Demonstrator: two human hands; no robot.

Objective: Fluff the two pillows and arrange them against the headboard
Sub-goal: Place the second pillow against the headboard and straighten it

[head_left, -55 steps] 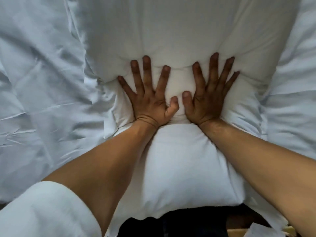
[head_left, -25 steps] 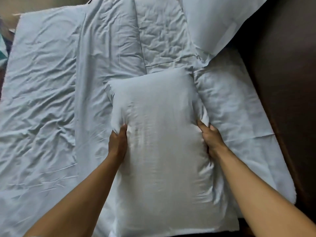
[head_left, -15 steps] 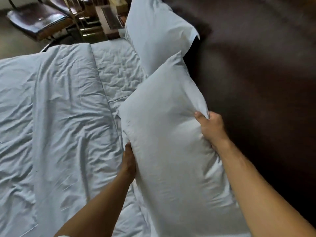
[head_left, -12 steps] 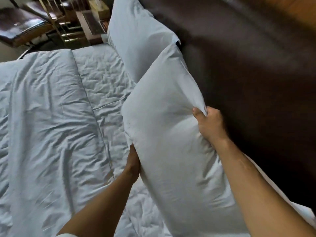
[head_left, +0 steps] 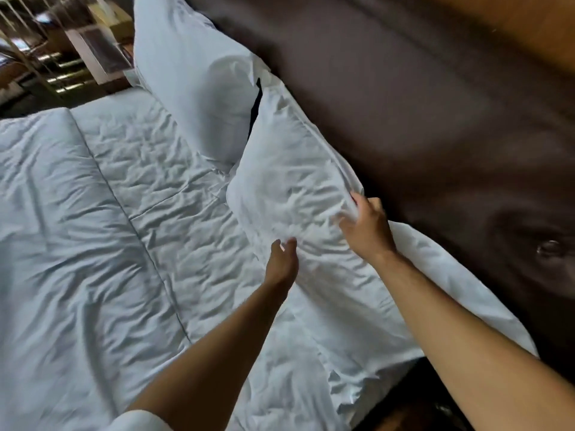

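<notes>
Brown padding of the headboard fills the space beyond the fingertips of both hands, with the white bed spread out on their near and left side. Against the headboard, well past the fingers, the far pillow already stands leaning, seemingly placed. The near pillow leans there too, directly under the fingers, its far corner just beside the first one; its cover is creased and slack at the near end, so a final plump or smoothing looks left to do. On its upper edge the right hand has its fingers loosely bent against the fabric; blur hides whether they pinch it. At the lower face the left hand has straight fingers touching or just off the cover, holding nothing. Judged so, the task looks nearly finished.
</notes>
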